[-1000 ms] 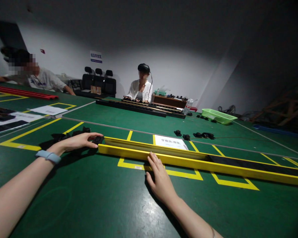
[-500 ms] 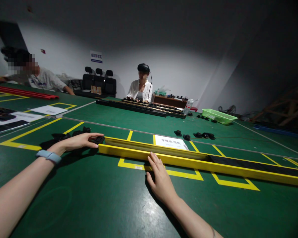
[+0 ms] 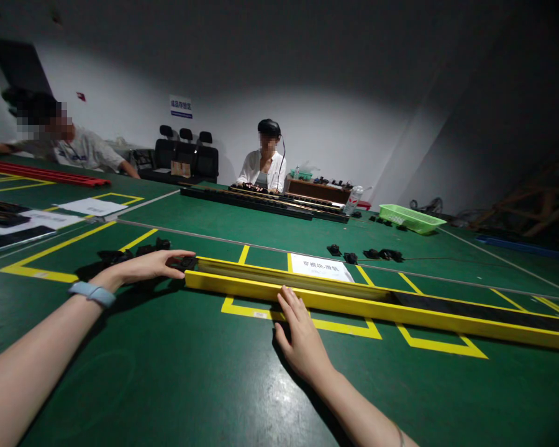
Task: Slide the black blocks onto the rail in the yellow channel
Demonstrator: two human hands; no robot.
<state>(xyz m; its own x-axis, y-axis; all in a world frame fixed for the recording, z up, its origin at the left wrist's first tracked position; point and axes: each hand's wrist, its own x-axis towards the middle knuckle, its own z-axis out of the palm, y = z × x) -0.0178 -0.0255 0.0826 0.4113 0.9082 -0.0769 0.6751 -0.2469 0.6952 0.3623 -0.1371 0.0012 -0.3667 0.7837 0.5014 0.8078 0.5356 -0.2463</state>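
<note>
A long yellow channel rail (image 3: 261,292) lies across the green table in front of me, its open groove facing up. My left hand (image 3: 151,264) is closed on a small black block (image 3: 187,264) at the rail's left end, thumb on the near side and fingers over the far side. Whether the block sits inside the groove I cannot tell. My right hand (image 3: 302,335) rests its outstretched fingertips on the rail's near wall, left of its middle, without wrapping round it. A black strip (image 3: 456,308) lines the right part of the groove.
Several black parts (image 3: 144,249) lie beyond my left wrist, and more black parts (image 3: 372,254) lie past the rail. A printed sheet (image 3: 321,267) lies behind it. Farther off are dark rails (image 3: 251,205), a green basket (image 3: 410,218), a bottle (image 3: 353,200) and two people.
</note>
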